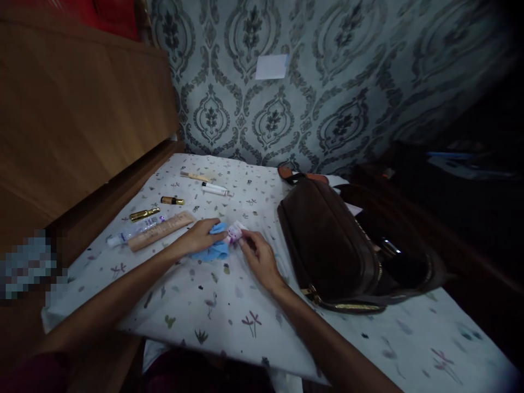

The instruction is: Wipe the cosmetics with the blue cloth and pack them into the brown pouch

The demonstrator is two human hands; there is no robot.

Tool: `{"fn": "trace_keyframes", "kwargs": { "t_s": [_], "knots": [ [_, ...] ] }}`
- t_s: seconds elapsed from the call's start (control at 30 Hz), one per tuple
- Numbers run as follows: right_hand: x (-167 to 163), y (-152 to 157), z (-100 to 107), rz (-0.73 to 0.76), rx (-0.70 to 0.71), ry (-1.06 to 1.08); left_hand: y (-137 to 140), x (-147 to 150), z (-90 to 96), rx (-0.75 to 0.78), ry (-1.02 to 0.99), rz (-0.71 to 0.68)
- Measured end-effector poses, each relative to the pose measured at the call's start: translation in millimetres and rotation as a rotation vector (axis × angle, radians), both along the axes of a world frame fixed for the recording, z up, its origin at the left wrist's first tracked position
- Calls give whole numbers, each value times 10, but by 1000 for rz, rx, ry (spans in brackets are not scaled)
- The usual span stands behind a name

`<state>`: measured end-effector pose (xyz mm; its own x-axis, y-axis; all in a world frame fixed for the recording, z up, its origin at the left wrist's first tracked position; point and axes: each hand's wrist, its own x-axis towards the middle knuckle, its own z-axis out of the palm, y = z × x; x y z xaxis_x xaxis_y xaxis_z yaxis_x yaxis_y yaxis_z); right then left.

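Note:
My left hand (200, 236) is closed on a light blue cloth (213, 251), which spreads out beneath its fingers on the table. Between both hands is a small white and purple printed item (234, 232); its exact kind is too small to make out. The fingers of my right hand (260, 256) pinch its right side, while the cloth touches its left. Left of my left hand lie a beige tube (161, 231) and a clear-and-purple tube (135, 231), side by side.
A brown bag (327, 245) stands unzipped at the right. Farther back lie a gold tube (144, 214), a black-and-gold tube (172, 201), a white tube (216, 189) and a thin brush-like stick (195, 176). A wooden cabinet (85, 109) borders the table's left; a patterned wall rises behind.

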<state>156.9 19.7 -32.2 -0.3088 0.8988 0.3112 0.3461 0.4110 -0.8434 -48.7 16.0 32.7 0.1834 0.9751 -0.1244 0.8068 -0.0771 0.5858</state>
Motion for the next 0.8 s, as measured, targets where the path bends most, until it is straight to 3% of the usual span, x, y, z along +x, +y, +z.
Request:
{"fn": "trace_keyframes", "kwargs": {
  "t_s": [0.07, 0.13, 0.27, 0.33, 0.43, 0.53, 0.7, 0.8],
  "knots": [
    [31, 42, -24, -12, -1, -3, -19, -32, 24, -110, -140, -108],
    [41, 52, -21, -13, 4, -2, 6, -89, 50, -120, -238, -112],
    [25, -11, 68, -28, 43, -107, 55, -132, 18, 145, -206, 117],
    [20, -54, 133, -67, 53, -251, 24, -90, -54, 227, -180, 153],
    [20, -101, 201, -95, 26, -464, -71, -9, -218, 328, -91, -29],
    [24, -125, 212, -93, 17, -527, -147, 15, -373, 421, 68, -236],
    [28, -122, 154, -53, 63, -384, -191, 30, -409, 604, 28, -195],
    [34, -94, 117, -32, 33, -342, -217, 123, -394, 681, -39, -292]
  ]
}}
